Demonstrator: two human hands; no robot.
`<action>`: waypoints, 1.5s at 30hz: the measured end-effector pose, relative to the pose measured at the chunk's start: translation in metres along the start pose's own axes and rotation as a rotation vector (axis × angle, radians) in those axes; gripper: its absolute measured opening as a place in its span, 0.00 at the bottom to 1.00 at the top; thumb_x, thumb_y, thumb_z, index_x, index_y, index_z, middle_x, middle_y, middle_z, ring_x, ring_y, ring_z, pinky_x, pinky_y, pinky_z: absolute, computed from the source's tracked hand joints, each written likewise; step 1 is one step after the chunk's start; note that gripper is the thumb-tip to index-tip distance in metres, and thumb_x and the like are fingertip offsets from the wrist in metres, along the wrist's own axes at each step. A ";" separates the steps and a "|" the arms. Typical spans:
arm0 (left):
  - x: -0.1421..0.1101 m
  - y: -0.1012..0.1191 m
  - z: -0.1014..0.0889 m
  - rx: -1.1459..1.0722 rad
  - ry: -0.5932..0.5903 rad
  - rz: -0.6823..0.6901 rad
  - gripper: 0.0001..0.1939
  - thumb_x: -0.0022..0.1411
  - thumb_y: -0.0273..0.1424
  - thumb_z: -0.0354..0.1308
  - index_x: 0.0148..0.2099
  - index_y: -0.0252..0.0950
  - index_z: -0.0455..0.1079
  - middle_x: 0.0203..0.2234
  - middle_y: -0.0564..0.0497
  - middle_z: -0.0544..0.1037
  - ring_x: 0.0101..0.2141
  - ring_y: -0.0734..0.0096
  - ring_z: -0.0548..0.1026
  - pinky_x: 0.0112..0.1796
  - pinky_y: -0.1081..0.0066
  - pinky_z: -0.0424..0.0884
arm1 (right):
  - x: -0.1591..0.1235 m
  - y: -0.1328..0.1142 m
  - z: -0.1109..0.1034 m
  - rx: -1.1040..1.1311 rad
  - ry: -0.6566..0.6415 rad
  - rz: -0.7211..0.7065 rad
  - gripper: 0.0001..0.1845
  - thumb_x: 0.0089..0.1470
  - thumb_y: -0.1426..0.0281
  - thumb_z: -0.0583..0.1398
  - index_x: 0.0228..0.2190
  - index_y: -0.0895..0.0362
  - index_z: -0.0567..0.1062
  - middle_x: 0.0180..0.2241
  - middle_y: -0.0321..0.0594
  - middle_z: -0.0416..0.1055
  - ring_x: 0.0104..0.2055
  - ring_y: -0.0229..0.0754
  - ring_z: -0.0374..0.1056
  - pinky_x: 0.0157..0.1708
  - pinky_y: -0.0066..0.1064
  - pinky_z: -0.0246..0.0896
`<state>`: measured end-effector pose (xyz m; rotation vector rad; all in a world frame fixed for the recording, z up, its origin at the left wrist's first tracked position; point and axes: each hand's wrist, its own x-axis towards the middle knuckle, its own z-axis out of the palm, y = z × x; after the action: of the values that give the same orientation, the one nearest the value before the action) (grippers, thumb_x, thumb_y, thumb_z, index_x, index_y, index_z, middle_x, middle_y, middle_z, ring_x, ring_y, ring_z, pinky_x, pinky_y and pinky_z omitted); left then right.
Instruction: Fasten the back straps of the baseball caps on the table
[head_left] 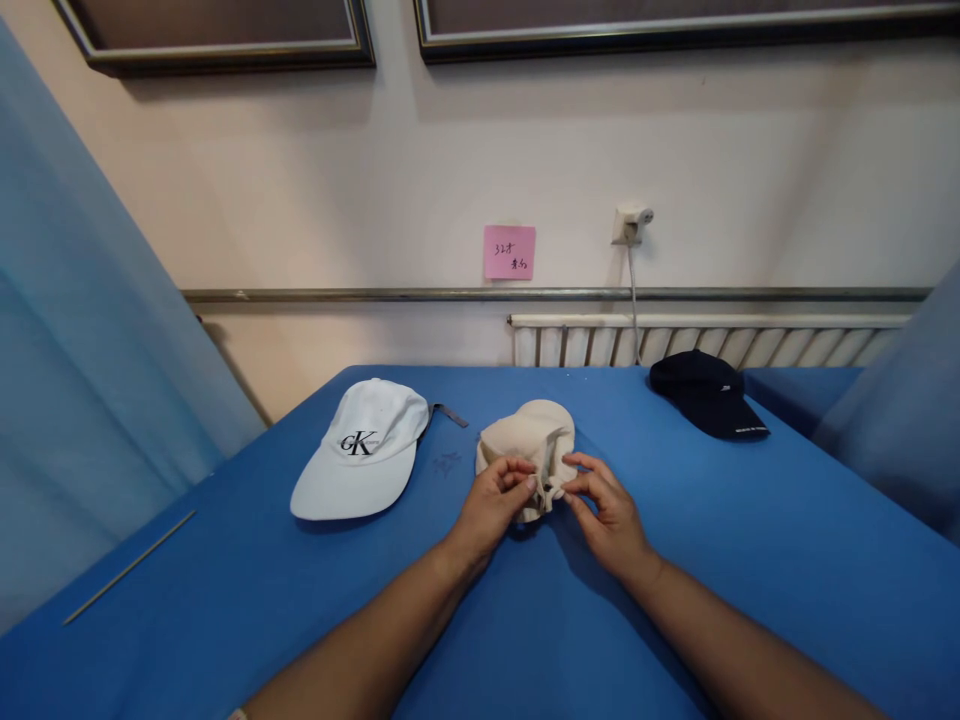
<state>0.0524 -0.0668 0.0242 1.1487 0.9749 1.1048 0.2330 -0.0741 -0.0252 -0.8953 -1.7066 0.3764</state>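
A beige cap (525,432) lies at the middle of the blue table, its brim pointing away from me and its back strap end toward me. My left hand (495,505) pinches the strap side of this cap between thumb and fingers. On the other side of the back opening, my right hand (606,510) holds the cap's edge with thumb and fingertips. The fabric between both hands is creased, and the strap's fastening is partly hidden by my fingers.
A white cap (375,425) with black letters lies left on the blue table (480,650), its grey strap sticking out. A dark navy cap (701,385) sits at the back right. A thin stick (129,568) lies at the left edge. Blue curtains (75,330) hang beside the table.
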 end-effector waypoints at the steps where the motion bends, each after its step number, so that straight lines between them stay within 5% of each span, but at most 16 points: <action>1: 0.000 0.000 0.001 -0.009 0.014 -0.002 0.22 0.47 0.40 0.69 0.38 0.35 0.65 0.24 0.55 0.72 0.24 0.76 0.70 0.27 0.76 0.63 | 0.000 0.000 0.000 -0.002 -0.004 -0.009 0.08 0.56 0.76 0.56 0.35 0.53 0.73 0.50 0.46 0.67 0.54 0.47 0.65 0.49 0.41 0.64; 7: 0.001 -0.007 0.001 0.117 0.009 0.079 0.15 0.52 0.38 0.65 0.32 0.35 0.64 0.24 0.55 0.70 0.25 0.77 0.69 0.29 0.75 0.65 | -0.002 -0.001 0.001 -0.020 -0.011 -0.025 0.08 0.57 0.76 0.56 0.36 0.53 0.73 0.52 0.46 0.65 0.50 0.45 0.67 0.49 0.40 0.64; 16: -0.004 0.001 -0.003 0.677 -0.027 0.281 0.07 0.60 0.32 0.56 0.34 0.36 0.73 0.29 0.51 0.76 0.34 0.69 0.72 0.37 0.70 0.65 | -0.001 0.000 0.000 -0.040 -0.027 -0.043 0.07 0.57 0.76 0.56 0.35 0.53 0.72 0.51 0.46 0.66 0.50 0.46 0.68 0.47 0.39 0.65; 22: -0.011 0.010 0.000 0.906 -0.057 0.385 0.06 0.57 0.34 0.60 0.35 0.38 0.74 0.29 0.52 0.77 0.34 0.67 0.71 0.41 0.68 0.62 | 0.000 0.000 -0.001 -0.042 -0.023 -0.032 0.08 0.57 0.76 0.56 0.36 0.53 0.73 0.51 0.46 0.66 0.51 0.45 0.67 0.49 0.40 0.64; 32: -0.012 0.007 -0.001 0.946 -0.047 0.469 0.06 0.60 0.34 0.58 0.36 0.39 0.74 0.31 0.50 0.77 0.36 0.63 0.71 0.41 0.66 0.60 | 0.000 0.001 -0.001 -0.041 -0.007 -0.027 0.07 0.57 0.75 0.56 0.35 0.53 0.73 0.50 0.46 0.68 0.51 0.46 0.68 0.49 0.41 0.65; 45: -0.009 0.006 -0.002 0.914 -0.056 0.414 0.07 0.62 0.32 0.54 0.35 0.38 0.73 0.31 0.50 0.77 0.36 0.64 0.70 0.41 0.67 0.61 | 0.001 0.001 0.000 -0.046 -0.017 -0.035 0.08 0.57 0.75 0.56 0.35 0.53 0.74 0.50 0.46 0.69 0.51 0.46 0.68 0.49 0.41 0.65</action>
<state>0.0480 -0.0751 0.0299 2.1829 1.2765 0.9330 0.2336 -0.0734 -0.0251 -0.8969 -1.7509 0.3234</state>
